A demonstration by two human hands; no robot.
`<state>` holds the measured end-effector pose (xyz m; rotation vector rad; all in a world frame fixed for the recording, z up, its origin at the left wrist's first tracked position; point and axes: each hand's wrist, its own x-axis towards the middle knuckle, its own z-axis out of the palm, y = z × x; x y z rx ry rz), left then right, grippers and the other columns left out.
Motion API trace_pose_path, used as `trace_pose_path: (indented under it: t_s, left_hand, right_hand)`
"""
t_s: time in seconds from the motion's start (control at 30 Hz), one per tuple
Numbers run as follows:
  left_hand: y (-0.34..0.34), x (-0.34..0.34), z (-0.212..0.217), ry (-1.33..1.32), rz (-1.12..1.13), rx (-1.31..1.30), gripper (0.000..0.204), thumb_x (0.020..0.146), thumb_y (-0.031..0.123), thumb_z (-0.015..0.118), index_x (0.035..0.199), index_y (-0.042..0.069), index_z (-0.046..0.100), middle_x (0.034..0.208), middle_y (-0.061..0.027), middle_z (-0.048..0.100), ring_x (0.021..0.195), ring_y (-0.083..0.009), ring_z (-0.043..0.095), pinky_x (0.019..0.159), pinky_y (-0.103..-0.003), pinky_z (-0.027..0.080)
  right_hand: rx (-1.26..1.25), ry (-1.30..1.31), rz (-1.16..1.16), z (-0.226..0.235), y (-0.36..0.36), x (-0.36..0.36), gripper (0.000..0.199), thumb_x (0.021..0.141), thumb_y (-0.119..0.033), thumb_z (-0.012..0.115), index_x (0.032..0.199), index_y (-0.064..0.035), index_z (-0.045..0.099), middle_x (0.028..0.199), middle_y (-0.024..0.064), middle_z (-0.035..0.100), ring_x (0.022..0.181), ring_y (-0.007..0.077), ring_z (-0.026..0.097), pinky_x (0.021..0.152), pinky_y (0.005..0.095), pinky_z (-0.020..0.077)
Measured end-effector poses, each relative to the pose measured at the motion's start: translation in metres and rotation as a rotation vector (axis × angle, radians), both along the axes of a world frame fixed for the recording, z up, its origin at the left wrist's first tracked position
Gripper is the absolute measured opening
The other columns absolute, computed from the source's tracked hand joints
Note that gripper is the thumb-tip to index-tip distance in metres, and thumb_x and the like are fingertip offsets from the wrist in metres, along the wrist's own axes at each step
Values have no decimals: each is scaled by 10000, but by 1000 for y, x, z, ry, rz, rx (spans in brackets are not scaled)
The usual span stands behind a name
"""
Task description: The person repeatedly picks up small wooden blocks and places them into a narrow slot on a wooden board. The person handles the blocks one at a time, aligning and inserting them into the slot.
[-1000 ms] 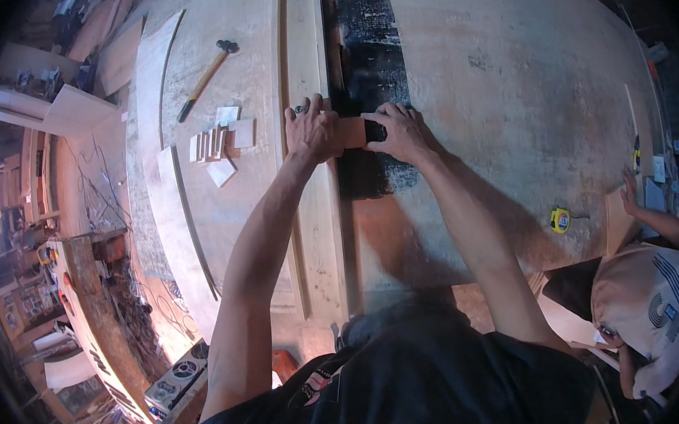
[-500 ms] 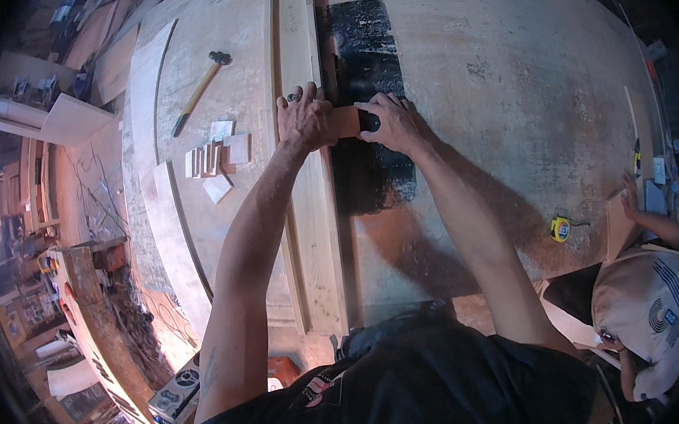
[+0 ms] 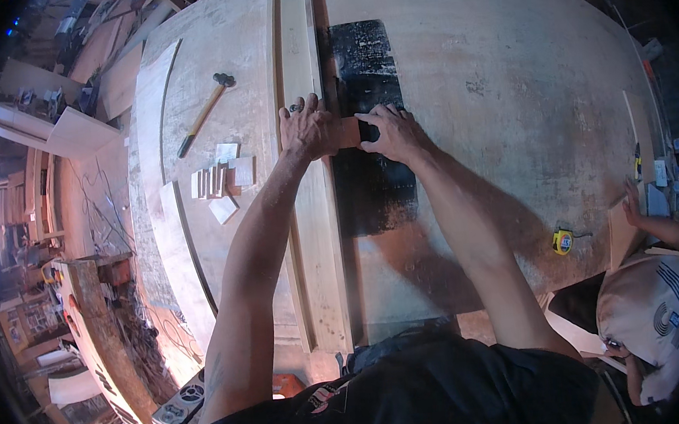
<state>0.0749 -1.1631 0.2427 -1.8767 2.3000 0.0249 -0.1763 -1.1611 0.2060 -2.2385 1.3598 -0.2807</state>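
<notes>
- My workbench (image 3: 504,79) is evenly and warmly lit, its pale top bright enough to look a little washed out.
- My arms and body throw a soft shadow to the right across the wood, so the light comes from my left.
- A hard blue-white glare burns at the far left edge (an opening, blown out).
- The rim falls into black vignette; straight board edges bow there.
- The clutter at the left is dim and smeared; the centre stays fairly sharp.
</notes>
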Motion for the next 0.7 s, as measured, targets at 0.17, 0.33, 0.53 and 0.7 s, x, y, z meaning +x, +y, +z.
trace_pose_path:
  t_s: [0.17,0.33,0.53,0.7]
  left_hand:
    - [-8,-1,4,41,-1,9,739,636,444,1028,1336,297,839,1471,-49,583,1456,-297,528,1103,-549,463]
    - [-16,0,2,31,6,39,741,657,426,1026,1356,275,830,1495,-59,588,1468,-308,529,1109,-557,473]
    - [-19,0,-6,40,42,24,757,672,420,1007,1374,234,792,1507,-78,604,1470,-320,537,1114,-560,483]
    - [-19,-2,-3,83,51,28,779,671,422,1003,1391,232,775,1499,-68,601,1468,-315,539,1110,-561,486]
  right_hand:
    - [-21,-21,-25,-10,-10,3,737,935,-418,900,1617,-254,670,1522,90,650,1470,318,592,1257,530,479]
    - [11,33,-19,-3,-16,3,738,966,-443,877,1640,-261,641,1552,96,645,1492,332,587,1272,536,483]
    - [30,45,-19,11,-16,2,742,973,-454,874,1649,-263,633,1560,105,636,1500,330,582,1275,544,477]
    - [39,46,-12,9,-16,4,745,976,-466,864,1654,-265,628,1564,105,633,1518,327,565,1286,543,464]
